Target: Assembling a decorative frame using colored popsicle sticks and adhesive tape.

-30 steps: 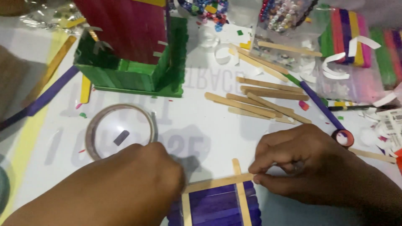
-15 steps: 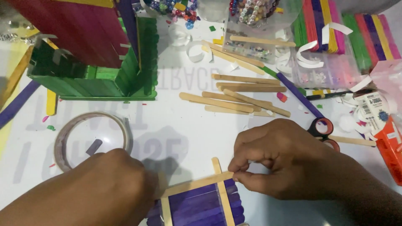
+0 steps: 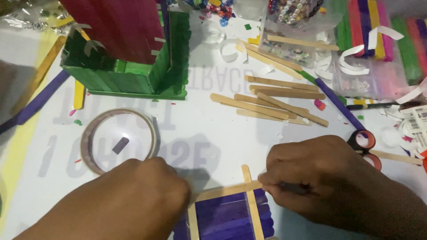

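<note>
A panel of purple craft sticks (image 3: 231, 215) lies at the near edge of the white table, framed by plain wooden sticks. My right hand (image 3: 320, 178) pinches the right end of the top cross stick (image 3: 224, 192) with its fingertips. My left hand (image 3: 133, 195) rests knuckles-up at the panel's left side, its fingers curled down and hidden, touching the left end of that stick. An upright wooden stick (image 3: 252, 202) crosses the panel on the right.
A clear tape roll (image 3: 119, 140) lies left of centre. A green stick house with a red roof (image 3: 129, 58) stands at the back left. Loose wooden sticks (image 3: 271, 100), red-handled scissors (image 3: 365, 144), beads and coloured stick packs (image 3: 378, 31) fill the right.
The view has shifted, so the house and tape sit differently in frame. Both hands stay on the purple panel, the right fingers still pinching the cross stick.
</note>
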